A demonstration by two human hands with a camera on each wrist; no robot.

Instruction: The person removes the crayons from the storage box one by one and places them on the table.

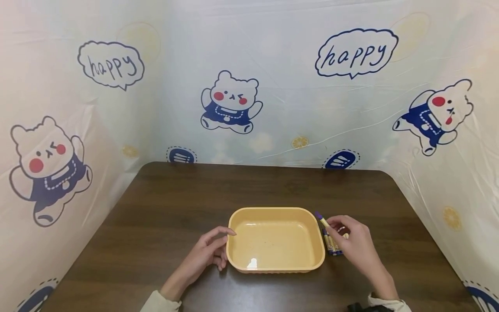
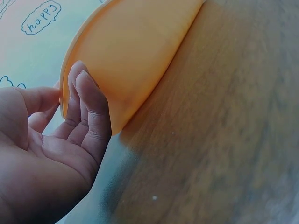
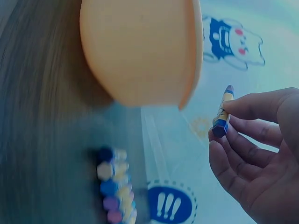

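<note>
A yellow plastic basin (image 1: pixel 269 249) with rounded corners stands on the table. My left hand (image 1: pixel 204 251) holds its left rim, the index fingertip lying over the edge. The left wrist view shows the thumb against the rim and the other fingers bent beside the outer wall (image 2: pixel 135 51). Off the basin's right side, my right hand (image 1: pixel 356 240) pinches a crayon (image 3: pixel 224 112) between thumb and fingers, purple tip up, in a yellow wrapper with blue bands. Below that hand several more crayons (image 1: pixel 332 246) lie side by side on the table, partly hidden by it.
The dark wood table (image 1: pixel 175 195) has rounded far corners. A pale curtain (image 1: pixel 280 108) printed with cartoon bears hangs along its back and both sides. Seen from the right wrist, the lying crayons (image 3: pixel 110 188) show blue, white, purple and pink ends.
</note>
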